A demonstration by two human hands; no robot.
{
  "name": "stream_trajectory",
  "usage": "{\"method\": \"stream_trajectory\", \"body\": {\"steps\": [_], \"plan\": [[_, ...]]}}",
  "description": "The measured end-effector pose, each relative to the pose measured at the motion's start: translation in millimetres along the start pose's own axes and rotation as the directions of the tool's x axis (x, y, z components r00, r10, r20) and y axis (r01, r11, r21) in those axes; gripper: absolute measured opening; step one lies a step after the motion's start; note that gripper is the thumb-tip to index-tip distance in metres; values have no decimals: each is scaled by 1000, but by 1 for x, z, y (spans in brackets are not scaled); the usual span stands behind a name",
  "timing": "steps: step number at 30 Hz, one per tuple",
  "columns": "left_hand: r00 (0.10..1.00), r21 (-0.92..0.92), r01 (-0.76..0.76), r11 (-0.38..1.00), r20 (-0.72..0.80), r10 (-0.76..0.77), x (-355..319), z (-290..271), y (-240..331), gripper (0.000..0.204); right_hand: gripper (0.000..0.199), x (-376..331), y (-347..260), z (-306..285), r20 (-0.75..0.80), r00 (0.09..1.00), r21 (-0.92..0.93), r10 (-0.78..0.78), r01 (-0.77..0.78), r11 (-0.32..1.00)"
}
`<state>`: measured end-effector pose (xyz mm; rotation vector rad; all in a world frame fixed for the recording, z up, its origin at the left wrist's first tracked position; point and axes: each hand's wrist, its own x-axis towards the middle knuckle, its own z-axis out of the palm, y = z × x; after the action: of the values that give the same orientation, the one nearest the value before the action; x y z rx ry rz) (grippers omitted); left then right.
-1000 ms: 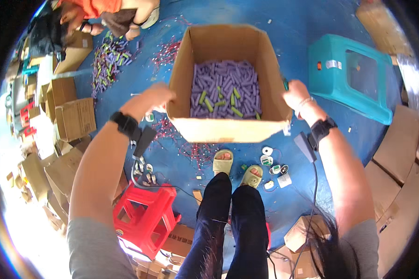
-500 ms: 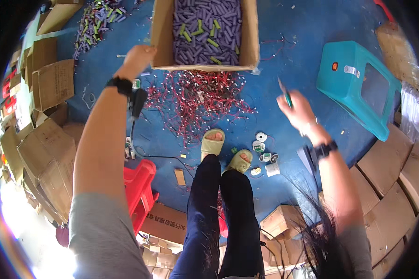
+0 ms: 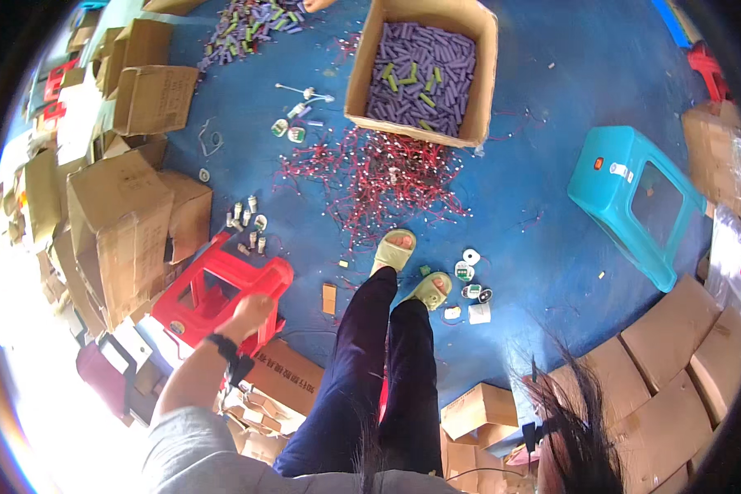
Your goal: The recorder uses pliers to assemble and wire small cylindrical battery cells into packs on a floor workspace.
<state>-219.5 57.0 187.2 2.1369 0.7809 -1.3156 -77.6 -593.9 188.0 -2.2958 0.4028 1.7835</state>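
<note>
Reaching down at the person's left side, the left hand (image 3: 251,311) rests on the near edge of a red plastic stool (image 3: 214,290), fingers curled over its rim so far as the view shows, though whether they truly grip it I cannot tell; a dark band sits on that wrist. The right hand does not appear anywhere in the head view, so its state cannot be told. The stool stands on the blue floor (image 3: 535,165) just left of the person's dark-trousered legs (image 3: 383,370), whose feet wear pale yellow-green slippers (image 3: 393,251). Ahead of the feet lies a scatter of red wires (image 3: 370,177), and beyond it an open cardboard box (image 3: 424,70) filled with purple cylinders, a few green ones among them. A second heap of purple and green cylinders (image 3: 251,25) lies loose on the floor to the upper left. A teal plastic stool (image 3: 634,206) stands well apart to the right. Small white and green rolls (image 3: 469,276) lie just beside the right foot. Closed and flattened cardboard cartons (image 3: 119,222) pile along the left edge, with more at the lower right.
</note>
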Motion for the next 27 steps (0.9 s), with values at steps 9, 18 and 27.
{"method": "stream_trajectory", "body": {"steps": [9,18,27], "plan": [[932,-639,332,694,108,-347,-240,86,-54,15,30,-138,91,78,-356,783,71,-510,567,821],[968,-621,244,745,118,-220,-310,111,9,25,31,-171,29,47,-298,944,201,-145,210,957],[966,-701,251,667,139,-217,-279,97,-53,26,33,-192,-21,60,-326,928,89,-181,220,971]]}}
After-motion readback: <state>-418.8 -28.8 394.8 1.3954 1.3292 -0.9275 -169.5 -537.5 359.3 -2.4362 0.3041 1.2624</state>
